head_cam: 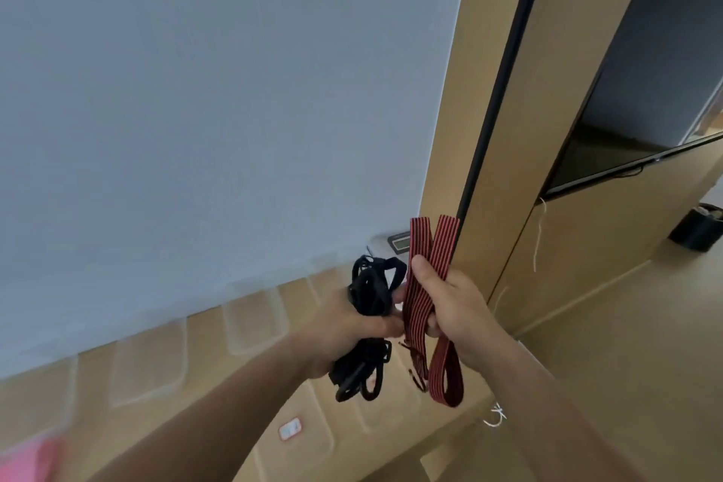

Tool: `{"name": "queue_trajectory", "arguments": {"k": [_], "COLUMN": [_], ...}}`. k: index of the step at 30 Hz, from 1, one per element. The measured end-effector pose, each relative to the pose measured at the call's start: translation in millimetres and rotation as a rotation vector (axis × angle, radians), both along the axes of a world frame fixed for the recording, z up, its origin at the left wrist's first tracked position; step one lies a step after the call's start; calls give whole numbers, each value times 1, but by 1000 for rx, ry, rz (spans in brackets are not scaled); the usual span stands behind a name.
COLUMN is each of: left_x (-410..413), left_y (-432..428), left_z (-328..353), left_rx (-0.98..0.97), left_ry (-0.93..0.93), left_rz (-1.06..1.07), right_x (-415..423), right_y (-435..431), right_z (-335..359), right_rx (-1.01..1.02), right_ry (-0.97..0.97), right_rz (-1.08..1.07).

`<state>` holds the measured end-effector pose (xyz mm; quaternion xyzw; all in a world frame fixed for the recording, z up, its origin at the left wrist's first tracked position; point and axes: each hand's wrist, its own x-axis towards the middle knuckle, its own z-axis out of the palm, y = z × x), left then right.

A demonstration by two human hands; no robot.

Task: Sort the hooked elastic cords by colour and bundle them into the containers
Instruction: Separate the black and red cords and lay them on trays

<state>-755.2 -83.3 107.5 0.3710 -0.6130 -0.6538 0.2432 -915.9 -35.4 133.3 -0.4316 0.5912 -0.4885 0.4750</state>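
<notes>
Sorting seems the step in hand, the colours already apart; left hand (346,333) is curled round a bunch of black cords (371,288), which spill above and below the fist; right hand (459,311) pinches a folded red-striped cord (419,243) under the thumb, ends fanning above the grip, loop hanging beneath; next, I judge, each bundle wants tightening and lowering into the containers (250,319), blurred shapes below both hands.

In shot now, a bare left forearm (219,403) at seven o'clock and a bare right forearm (567,403) at five o'clock, both uncovered all the way to the edge of view, wrists plain, leading to the left hand (344,329) and the right hand (457,305), fingers bare on each.
</notes>
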Motion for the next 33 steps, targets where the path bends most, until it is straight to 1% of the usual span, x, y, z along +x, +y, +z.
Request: {"name": "queue_trajectory", "arguments": {"k": [4, 9, 11, 13, 17, 19, 21, 24, 26, 29, 31, 33], "left_x": [-7, -6, -2, 3, 12, 20, 31, 53, 66, 77, 77, 71], "left_y": [-2, -19, -27, -33, -32, -31, -30, -24, -19, -14, -13, -12], "left_z": [-16, -15, -19, -27, -46, -56, -72, -100, -119, -150, -165, -166], "left_rx": [-19, 82, 132, 184, 254, 253, 279, 377, 448, 539, 550, 537], "left_ry": [56, 161, 194, 189, 149, 99, -1, -84, -174, -271, -379, -466], "left_rz": [145, 233, 248, 260, 254, 311, 413, 510, 576, 748, 804, 823], "right_x": [2, 17, 25, 33, 41, 41, 38, 31, 23, 11, 5, 0], "right_y": [-19, -36, -37, -37, -39, -41, -45, -52, -58, -69, -75, -80], "right_z": [0, -16, -23, -30, -52, -60, -69, -78, -86, -98, -106, -114], "right_rx": [-23, -27, 1, 29, 68, 117, 169, 219, 249, 294, 341, 384], "right_ry": [-65, 15, -39, -61, -25, -35, -60, -137, -106, -78, -73, -70], "right_rz": [-24, -3, 15, 7, -86, -124, -141, -96, -54, 0, 36, 72]}}
